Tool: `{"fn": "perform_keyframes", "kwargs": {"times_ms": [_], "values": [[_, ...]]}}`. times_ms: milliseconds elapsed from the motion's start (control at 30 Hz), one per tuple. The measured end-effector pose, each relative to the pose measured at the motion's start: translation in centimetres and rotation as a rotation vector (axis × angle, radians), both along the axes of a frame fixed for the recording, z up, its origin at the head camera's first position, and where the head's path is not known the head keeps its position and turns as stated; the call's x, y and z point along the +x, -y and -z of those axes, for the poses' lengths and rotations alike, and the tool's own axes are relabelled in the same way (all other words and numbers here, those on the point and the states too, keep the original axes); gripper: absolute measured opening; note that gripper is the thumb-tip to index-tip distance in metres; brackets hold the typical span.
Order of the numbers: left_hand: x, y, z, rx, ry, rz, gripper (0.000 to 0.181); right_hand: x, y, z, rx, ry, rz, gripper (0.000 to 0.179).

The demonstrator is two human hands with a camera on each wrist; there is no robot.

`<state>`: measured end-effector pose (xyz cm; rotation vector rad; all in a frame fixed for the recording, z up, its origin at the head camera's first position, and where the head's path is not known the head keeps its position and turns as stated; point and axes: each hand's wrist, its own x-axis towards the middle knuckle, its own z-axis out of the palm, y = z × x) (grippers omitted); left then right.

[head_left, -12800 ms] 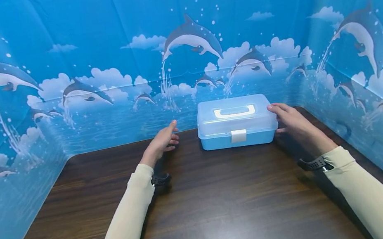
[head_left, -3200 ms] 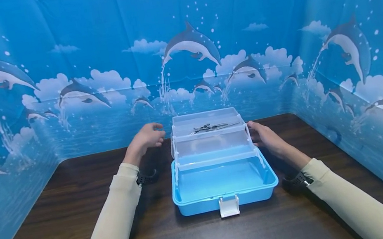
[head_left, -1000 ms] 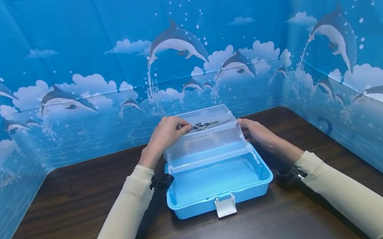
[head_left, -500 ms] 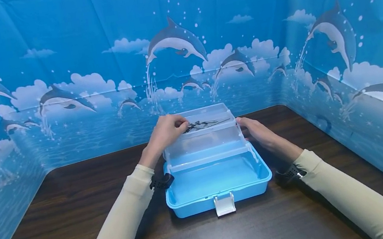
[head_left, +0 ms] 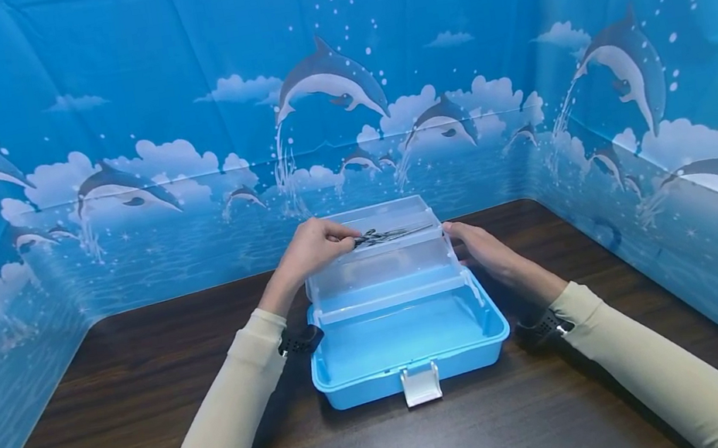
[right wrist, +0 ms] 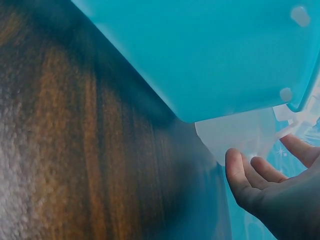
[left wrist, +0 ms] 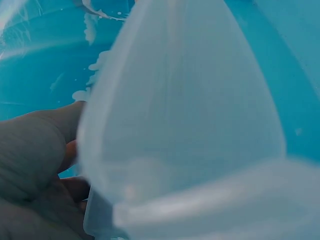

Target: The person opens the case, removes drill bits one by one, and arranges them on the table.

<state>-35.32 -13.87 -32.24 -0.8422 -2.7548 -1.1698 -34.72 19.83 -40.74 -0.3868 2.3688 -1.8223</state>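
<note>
A light blue toolbox (head_left: 419,380) stands unfolded on the dark table, its two translucent trays raised and its white latch hanging in front. Slender dark and silver metal tools (head_left: 389,235) lie in the upper tray (head_left: 388,211); their exact kind is too small to tell. My left hand (head_left: 314,251) pinches the tools' left ends, its fingertips partly hidden. In the left wrist view a cloudy plastic part hides those fingertips. At the right end of the upper tray my right hand (head_left: 490,250) rests with thumb at the edge, its other fingers loosely bent by the translucent lid (right wrist: 235,132).
A blue dolphin-print cloth (head_left: 175,128) hangs around the back and sides of the table. The lower tray (head_left: 385,278) slopes down to the toolbox's base. Dark wooden tabletop (head_left: 144,383) surrounds the box.
The box was closed at first, then nearer and unfolded. My left hand has come from beside it to the tools, shifting slightly left and back right lately. My right hand stays at the tray's right end.
</note>
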Motion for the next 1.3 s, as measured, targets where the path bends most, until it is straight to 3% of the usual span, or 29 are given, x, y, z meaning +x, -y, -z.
{"fn": "perform_keyframes", "kwargs": {"times_ms": [367, 600, 967, 1167, 1300], "values": [[0.4, 0.1, -0.3, 0.025, -0.015, -0.036, 0.025, 0.0, 0.0, 0.0, 0.007, 0.002, -0.003, 0.076], [0.2, 0.7, -0.6, 0.083, 0.038, -0.128, 0.023, 0.1, -0.1, 0.0, 0.010, -0.003, -0.007, 0.077], [-0.1, 3.2, -1.7, 0.302, 0.125, -0.259, 0.025, 0.1, 0.1, 0.1, 0.011, -0.005, 0.002, 0.075], [-0.8, 5.3, -1.9, 0.457, 0.211, -0.295, 0.028, 0.2, 0.0, 0.1, 0.019, -0.008, -0.003, 0.075], [-1.3, 7.0, -2.0, 0.513, 0.220, -0.327, 0.032, 0.3, 0.1, 0.0, 0.018, -0.004, 0.005, 0.074]]}}
